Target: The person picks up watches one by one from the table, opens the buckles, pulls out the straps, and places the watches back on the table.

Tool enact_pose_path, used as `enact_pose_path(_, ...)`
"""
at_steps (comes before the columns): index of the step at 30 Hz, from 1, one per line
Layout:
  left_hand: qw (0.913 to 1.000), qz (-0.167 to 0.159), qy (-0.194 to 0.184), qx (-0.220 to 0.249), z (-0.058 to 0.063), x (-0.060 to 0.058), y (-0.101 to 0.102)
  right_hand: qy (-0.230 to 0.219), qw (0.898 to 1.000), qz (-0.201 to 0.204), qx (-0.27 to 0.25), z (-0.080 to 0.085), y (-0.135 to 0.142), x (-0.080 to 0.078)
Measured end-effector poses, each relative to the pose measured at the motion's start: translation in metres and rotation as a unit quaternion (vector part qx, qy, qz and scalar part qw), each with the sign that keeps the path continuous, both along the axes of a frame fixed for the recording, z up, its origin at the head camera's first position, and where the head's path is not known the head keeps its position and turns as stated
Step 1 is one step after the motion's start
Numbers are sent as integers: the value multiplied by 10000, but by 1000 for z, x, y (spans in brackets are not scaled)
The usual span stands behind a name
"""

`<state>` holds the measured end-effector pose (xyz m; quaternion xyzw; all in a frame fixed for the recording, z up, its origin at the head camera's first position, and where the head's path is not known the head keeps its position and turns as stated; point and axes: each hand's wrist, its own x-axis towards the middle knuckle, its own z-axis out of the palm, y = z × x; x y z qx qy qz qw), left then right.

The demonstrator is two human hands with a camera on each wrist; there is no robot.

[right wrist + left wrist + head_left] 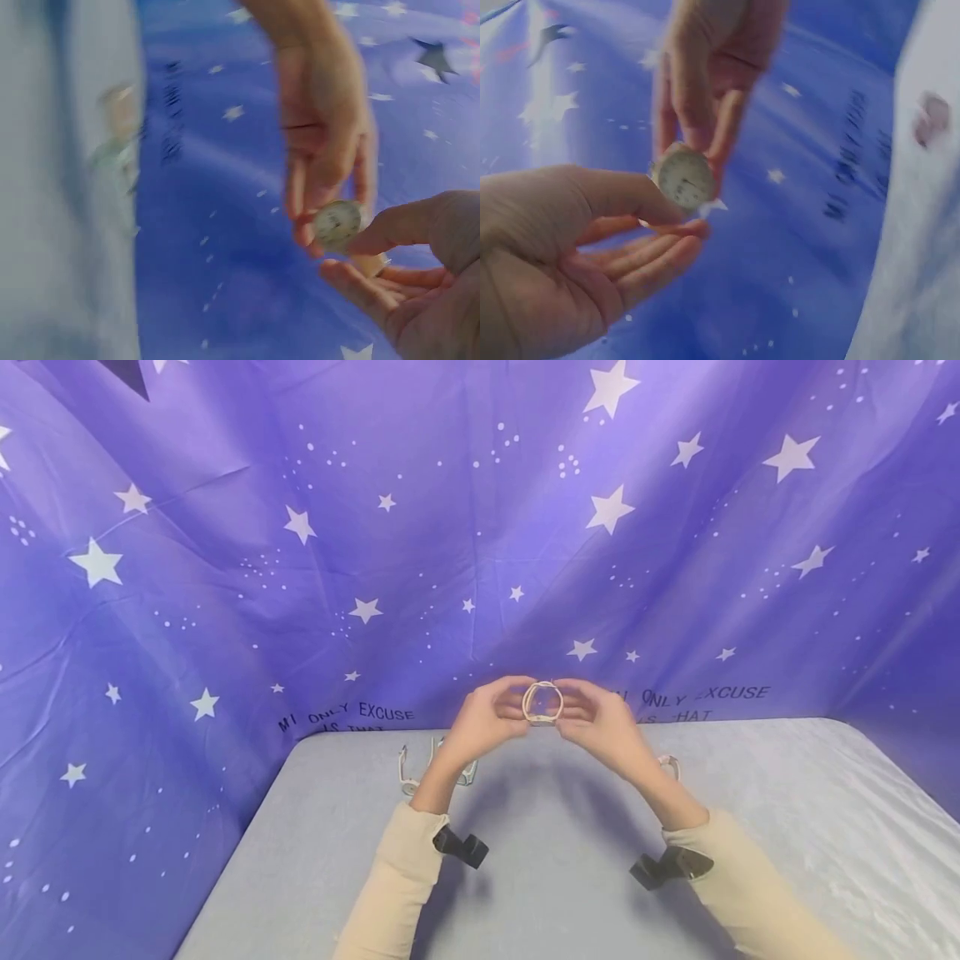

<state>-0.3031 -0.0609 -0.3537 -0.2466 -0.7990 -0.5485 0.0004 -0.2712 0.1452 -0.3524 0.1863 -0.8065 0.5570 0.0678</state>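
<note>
A pale wristwatch [542,720] is held up between both hands, its strap looped into a ring. My left hand [483,718] pinches it from the left side with thumb and fingers. From the right, the thumb and fingers of my right hand [603,722] grip the opposite side. The left wrist view shows the round dial of the wristwatch [684,181] with dark hands and markings. In the right wrist view the same wristwatch [337,223] sits between the fingertips of both hands. Whether its clasp is fastened cannot be made out.
On the grey-covered table [547,893], light-coloured watches [408,787] stand behind my left forearm, partly hidden. Another pinkish-white watch [672,767] lies by my right forearm. A purple star-printed curtain [450,543] hangs behind the table's far edge.
</note>
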Motion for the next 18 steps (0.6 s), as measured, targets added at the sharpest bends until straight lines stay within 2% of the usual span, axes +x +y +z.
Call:
enact_pose_path(3, 9934, -118, -923, 670, 2, -2, -5, -869, 9953, 233, -372, 8, 1, -4)
enact_pose_path(5, 9827, -135, -1496, 1083, 2, -3, -7, -1279, 9904, 270, -450, 11, 1, -6)
enact_pose_path(8, 9680, 17, -2067, 1422, 3, -3, -8, -1669, 9838, 336, -562, 14, 0, -8)
enact_pose_path(11, 9577, 210, -2355, 1642, 4, -5, -6, -1861, 9790, 351, -756, 16, -2, -10)
enact_pose_path(15, 9513, 467, -2473, 1782, 4, -7, -3, -1837, 9785, 217, -911, 16, -8, -14)
enact_pose_path(18, 9489, 543, -2463, 1896, 3, -9, -3, -1781, 9793, 136, -954, 16, -11, -16)
